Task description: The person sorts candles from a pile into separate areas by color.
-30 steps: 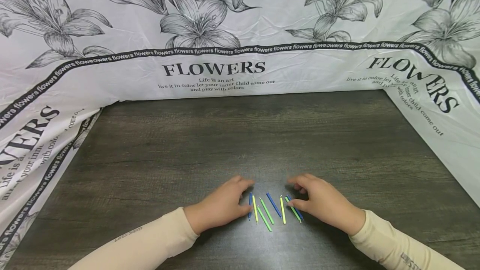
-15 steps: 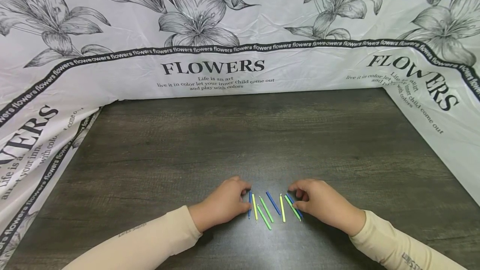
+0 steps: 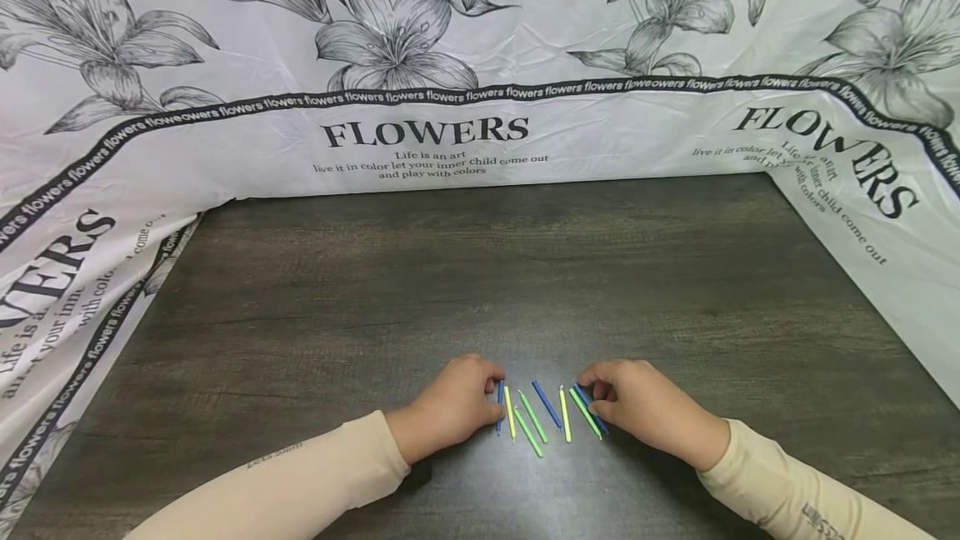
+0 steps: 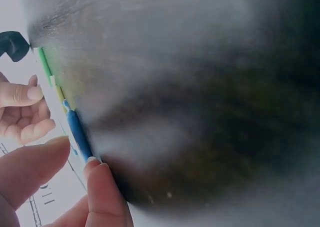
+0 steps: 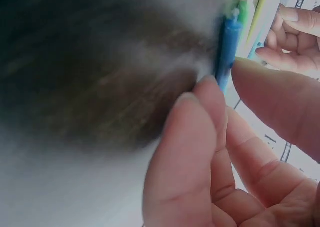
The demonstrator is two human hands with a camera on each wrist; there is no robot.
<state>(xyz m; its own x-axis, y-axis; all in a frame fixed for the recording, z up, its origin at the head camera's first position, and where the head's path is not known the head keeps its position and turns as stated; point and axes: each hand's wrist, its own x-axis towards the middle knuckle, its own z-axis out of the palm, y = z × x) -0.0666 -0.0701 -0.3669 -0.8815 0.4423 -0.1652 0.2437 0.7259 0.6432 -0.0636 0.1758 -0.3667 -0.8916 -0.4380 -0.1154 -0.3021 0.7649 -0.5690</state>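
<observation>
Fingers of the left hand [image 3: 452, 407] curl about the leftmost slim blue stick [image 4: 78, 132] at three o'clock; those of the right hand [image 3: 651, 412] about the rightmost slim blue stick [image 5: 228, 43] at nine, a slim green stick [image 3: 584, 412] crowding it. Whether either pinches, I cannot tell. Other slim sticks [image 3: 533, 417] lie between. White flower-printed cloth [image 3: 607, 140] rises at twelve.

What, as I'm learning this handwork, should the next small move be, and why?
Probably ease the left hand and right hand slightly inward to draw the sticks together. The hands flank the row, the left at the leftmost blue stick, the right at the rightmost blue stick, and gaps show between several sticks.
</observation>
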